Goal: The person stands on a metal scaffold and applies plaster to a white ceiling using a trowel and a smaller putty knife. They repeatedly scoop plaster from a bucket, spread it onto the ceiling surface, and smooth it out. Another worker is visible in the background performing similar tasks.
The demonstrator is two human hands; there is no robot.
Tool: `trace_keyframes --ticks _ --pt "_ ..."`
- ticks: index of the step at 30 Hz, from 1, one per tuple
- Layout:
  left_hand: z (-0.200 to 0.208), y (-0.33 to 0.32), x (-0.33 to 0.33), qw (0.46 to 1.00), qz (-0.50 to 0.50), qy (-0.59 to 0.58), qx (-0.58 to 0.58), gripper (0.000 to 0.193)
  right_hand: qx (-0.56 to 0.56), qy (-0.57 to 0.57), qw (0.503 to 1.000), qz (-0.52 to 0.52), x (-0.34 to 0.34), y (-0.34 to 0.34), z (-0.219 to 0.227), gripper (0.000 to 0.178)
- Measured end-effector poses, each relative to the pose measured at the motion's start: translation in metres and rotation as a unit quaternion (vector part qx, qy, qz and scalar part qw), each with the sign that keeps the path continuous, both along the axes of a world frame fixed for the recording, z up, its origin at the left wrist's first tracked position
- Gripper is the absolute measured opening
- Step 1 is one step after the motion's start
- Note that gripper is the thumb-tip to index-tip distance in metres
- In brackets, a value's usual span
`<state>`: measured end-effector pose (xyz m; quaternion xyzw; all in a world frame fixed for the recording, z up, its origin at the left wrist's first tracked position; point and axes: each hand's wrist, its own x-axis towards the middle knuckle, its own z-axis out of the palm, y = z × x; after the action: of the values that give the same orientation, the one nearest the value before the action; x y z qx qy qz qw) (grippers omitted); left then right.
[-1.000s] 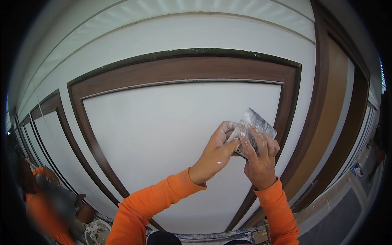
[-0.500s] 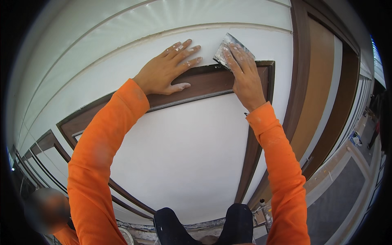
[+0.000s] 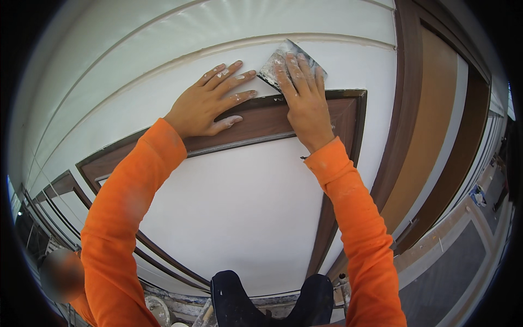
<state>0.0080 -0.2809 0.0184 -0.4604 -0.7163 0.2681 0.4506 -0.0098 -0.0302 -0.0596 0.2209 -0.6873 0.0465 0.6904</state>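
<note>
My right hand (image 3: 309,106) presses a flat, dark putty spreader (image 3: 270,70), crusted with white filler, against the white wall (image 3: 354,62). Its fingers lie over the spreader's face, just above the top edge of a dark brown window-like frame (image 3: 342,111). To the left, my left hand (image 3: 204,106) rests with spread fingers over the frame's top and the wall above, holding nothing. White smears mark its fingertips. Inside the frame is a smooth white panel (image 3: 234,201).
A brown door frame (image 3: 400,109) with a tan panel stands at right. Someone in an orange sleeve (image 3: 81,297) is at lower left. A white bucket (image 3: 157,309) sits low beside my legs (image 3: 234,300). A large framed grey panel (image 3: 447,272) lies at lower right.
My right hand has slid the spreader leftward along the wall above the frame, closer to my left hand. The left hand stays spread, slightly lower and further left in view.
</note>
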Motion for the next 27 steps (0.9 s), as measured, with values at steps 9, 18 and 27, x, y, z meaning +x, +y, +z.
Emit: trace_keyframes --ticks 9,18,27 --pt "0.003 0.001 0.001 1.0 -0.004 -0.011 0.001 0.052 -0.031 -0.011 0.999 -0.023 -0.004 0.004 -0.007 0.061" --pt "0.002 0.003 0.003 1.0 -0.002 -0.02 0.016 0.054 -0.018 -0.018 1.0 0.007 0.005 0.008 -0.015 0.064" --pt "0.001 0.005 0.004 1.0 -0.017 -0.015 0.017 0.053 -0.014 0.008 1.0 -0.001 -0.003 0.002 -0.003 0.055"
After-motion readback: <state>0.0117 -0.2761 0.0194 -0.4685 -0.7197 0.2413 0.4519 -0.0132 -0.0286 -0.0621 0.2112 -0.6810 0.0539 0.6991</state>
